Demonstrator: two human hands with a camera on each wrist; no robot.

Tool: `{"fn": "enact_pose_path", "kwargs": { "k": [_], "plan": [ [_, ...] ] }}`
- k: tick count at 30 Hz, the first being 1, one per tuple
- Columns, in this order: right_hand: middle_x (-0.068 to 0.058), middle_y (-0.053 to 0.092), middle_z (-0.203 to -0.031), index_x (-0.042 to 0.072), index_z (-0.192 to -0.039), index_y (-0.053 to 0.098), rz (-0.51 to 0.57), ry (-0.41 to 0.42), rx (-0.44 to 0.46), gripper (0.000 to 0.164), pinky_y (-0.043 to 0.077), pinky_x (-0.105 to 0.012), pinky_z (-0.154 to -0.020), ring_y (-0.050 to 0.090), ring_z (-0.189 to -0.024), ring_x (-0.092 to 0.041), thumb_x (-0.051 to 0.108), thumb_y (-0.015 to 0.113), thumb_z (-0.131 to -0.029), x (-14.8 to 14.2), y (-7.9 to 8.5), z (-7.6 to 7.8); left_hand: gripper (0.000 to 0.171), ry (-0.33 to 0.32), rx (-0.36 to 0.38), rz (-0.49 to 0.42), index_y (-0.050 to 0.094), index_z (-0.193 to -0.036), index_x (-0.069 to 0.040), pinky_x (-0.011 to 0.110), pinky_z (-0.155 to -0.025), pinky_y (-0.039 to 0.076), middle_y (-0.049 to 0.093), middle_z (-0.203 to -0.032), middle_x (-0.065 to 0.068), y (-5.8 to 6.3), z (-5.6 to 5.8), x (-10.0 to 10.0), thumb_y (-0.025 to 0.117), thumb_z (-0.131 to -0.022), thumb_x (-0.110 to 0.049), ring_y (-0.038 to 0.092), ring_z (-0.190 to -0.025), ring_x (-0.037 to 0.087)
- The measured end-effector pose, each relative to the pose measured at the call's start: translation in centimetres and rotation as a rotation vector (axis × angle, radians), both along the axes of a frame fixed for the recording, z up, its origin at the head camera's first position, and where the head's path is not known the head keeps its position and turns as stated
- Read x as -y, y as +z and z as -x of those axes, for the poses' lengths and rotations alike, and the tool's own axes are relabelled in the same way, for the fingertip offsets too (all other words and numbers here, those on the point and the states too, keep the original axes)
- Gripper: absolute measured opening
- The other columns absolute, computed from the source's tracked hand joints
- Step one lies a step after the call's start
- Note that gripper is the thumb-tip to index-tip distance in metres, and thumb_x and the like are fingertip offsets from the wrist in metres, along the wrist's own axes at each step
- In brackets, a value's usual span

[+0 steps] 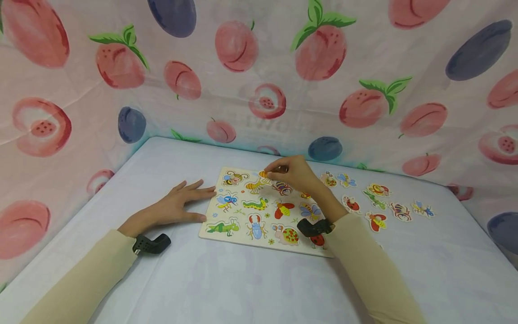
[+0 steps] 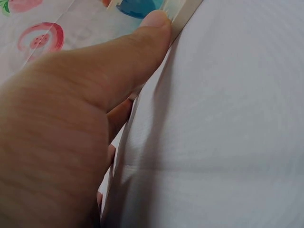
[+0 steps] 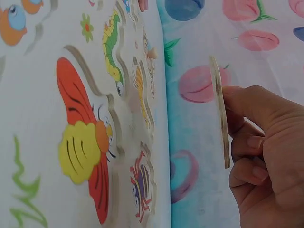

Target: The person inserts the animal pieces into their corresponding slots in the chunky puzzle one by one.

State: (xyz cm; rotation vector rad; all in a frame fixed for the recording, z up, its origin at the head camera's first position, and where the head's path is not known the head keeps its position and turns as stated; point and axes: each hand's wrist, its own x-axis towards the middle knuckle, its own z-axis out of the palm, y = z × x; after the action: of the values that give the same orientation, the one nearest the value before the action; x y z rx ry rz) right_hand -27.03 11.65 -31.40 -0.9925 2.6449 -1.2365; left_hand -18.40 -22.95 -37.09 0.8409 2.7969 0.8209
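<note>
The wooden insect puzzle board [image 1: 242, 234] lies flat on the table, its recesses printed with colourful bugs. My left hand [image 1: 180, 204] lies spread at the board's left edge, fingers extended and fingertips right at the rim. In the left wrist view, the thumb [image 2: 128, 57] reaches the board's side. Above the board's upper part, my right hand [image 1: 297, 173] pinches a thin puzzle piece [image 1: 263, 175] with yellow stripes. The right wrist view shows this piece [image 3: 220, 114] edge-on, held upright between thumb and fingers. Below it is the yellow striped insect's recess [image 1: 255, 186].
Several loose puzzle pieces lie right of the board, among them a ladybug [image 1: 350, 204], a red-winged bug [image 1: 377, 221], a striped beetle [image 1: 400, 212] and a blue dragonfly [image 1: 423, 209]. A fruit-printed cloth [image 1: 226, 99] stands behind the white table [image 1: 174, 279].
</note>
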Motion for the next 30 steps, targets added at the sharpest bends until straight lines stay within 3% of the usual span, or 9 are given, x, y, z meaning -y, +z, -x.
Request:
{"fn": "enact_pose_path", "kwargs": {
  "k": [7, 16, 30],
  "plan": [
    [0.008, 0.069, -0.08, 0.022, -0.095, 0.076, -0.067, -0.003, -0.006, 0.009, 0.044, -0.03, -0.052, 0.055, -0.064, -0.019, 0.024, 0.072, -0.087, 1.4, -0.9, 0.5, 0.074, 0.002, -0.002, -0.002, 0.046, -0.144, -0.023, 0.052, -0.114, -0.004, 0.034, -0.151, -0.008, -0.1, 0.0, 0.0, 0.07, -0.08, -0.053, 0.01, -0.145, 0.028],
    [0.009, 0.069, -0.08, 0.019, -0.094, 0.076, -0.076, 0.04, -0.038, 0.008, 0.043, -0.028, -0.053, 0.053, -0.064, -0.018, 0.02, 0.072, -0.087, 2.8, -1.4, 0.6, 0.074, 0.001, -0.008, 0.008, 0.046, -0.144, -0.023, 0.053, -0.114, -0.003, 0.035, -0.151, -0.009, 0.0, 0.0, 0.0, 0.069, -0.081, -0.054, 0.011, -0.145, 0.028],
    [0.007, 0.069, -0.086, 0.016, -0.095, 0.076, -0.159, 0.011, 0.007, 0.009, 0.049, -0.027, -0.063, 0.056, -0.071, -0.014, 0.017, 0.071, -0.088, 4.0, -2.6, 1.0, 0.074, 0.005, 0.007, 0.006, 0.046, -0.144, -0.023, 0.052, -0.114, -0.004, 0.034, -0.151, -0.009, 0.1, 0.0, -0.1, 0.07, -0.081, -0.053, 0.01, -0.145, 0.027]
  ]
}}
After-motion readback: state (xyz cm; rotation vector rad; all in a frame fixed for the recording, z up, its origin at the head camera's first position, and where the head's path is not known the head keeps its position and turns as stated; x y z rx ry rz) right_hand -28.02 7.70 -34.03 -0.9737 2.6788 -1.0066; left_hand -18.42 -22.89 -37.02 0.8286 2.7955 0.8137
